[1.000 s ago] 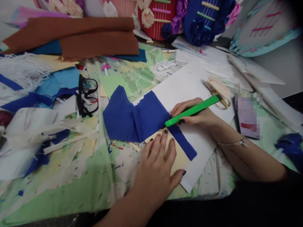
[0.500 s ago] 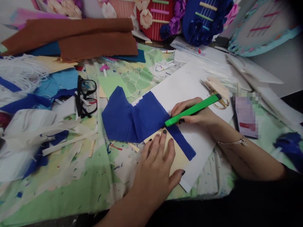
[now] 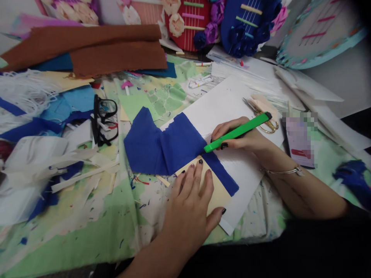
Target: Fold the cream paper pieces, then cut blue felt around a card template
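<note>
My right hand (image 3: 237,139) is closed round a green utility knife (image 3: 237,132), its tip resting on blue crepe paper (image 3: 165,144) near the corner of a tan card (image 3: 218,193). My left hand (image 3: 191,208) lies flat with fingers spread on the tan card, holding it down against the blue paper. Both sheets rest on a white sheet (image 3: 228,104). A thin bracelet (image 3: 282,172) circles my right wrist.
Black glasses (image 3: 104,119) lie to the left among paper scraps. Gold-handled scissors (image 3: 265,117) sit just beyond the knife's end. Brown felt (image 3: 95,46) is at the back left, decorated guitar shapes (image 3: 220,23) at the back, a blurred card (image 3: 300,139) at the right.
The knife tip has crept slightly to the right along the card's edge. The view has shifted a little; my left hand stays put.
</note>
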{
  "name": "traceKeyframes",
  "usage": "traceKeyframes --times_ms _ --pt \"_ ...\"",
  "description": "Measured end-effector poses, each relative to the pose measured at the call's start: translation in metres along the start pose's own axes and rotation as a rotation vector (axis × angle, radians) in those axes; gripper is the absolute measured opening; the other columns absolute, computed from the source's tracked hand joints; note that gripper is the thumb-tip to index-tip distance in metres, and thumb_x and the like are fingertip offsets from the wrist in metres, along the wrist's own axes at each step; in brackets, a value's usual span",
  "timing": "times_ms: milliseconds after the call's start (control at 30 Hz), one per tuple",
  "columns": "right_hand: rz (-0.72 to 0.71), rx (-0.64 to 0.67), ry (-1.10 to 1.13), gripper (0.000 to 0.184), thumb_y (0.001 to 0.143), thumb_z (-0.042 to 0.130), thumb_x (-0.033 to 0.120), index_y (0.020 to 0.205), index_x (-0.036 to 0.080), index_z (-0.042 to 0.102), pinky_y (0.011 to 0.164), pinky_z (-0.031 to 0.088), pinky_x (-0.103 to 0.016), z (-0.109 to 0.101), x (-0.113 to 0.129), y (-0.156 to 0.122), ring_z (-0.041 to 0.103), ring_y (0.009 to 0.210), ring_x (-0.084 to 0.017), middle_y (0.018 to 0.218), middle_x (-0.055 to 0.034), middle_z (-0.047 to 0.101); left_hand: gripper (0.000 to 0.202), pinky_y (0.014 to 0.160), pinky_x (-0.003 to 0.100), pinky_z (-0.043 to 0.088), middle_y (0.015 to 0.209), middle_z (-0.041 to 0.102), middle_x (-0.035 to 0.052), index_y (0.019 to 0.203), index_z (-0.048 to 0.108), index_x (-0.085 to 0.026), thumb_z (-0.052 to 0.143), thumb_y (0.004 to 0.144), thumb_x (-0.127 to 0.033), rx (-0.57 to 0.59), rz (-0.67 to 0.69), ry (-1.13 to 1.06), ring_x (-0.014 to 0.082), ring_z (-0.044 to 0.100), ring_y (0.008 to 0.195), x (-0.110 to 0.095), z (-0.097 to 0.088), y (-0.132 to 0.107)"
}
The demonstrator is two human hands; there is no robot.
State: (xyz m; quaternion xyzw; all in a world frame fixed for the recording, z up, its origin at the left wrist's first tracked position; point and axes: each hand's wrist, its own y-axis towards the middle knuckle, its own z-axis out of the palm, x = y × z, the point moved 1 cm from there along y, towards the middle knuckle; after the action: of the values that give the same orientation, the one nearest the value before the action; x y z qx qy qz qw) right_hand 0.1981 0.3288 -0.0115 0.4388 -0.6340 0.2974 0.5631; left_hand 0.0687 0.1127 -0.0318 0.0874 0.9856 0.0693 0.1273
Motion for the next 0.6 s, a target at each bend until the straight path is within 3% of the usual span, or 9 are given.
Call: traceKeyframes --times_ms 600 --pt "-0.01 0.028 0.047 0.023 0.073 0.074 0.025 0.092 0.013 0.072 0.068 0.054 -0.027 -0.0078 -0.0078 -0.0014 0.065 0.078 -0.017 0.086 -0.0091 0.071 0.064 0.107 0.044 0.028 0.148 0.035 0.0148 0.137 0.044 -0.015 0.041 0.088 -0.057 -0.006 0.006 0.005 0.0302 0.035 0.134 0.0001 -0.0005 0.0006"
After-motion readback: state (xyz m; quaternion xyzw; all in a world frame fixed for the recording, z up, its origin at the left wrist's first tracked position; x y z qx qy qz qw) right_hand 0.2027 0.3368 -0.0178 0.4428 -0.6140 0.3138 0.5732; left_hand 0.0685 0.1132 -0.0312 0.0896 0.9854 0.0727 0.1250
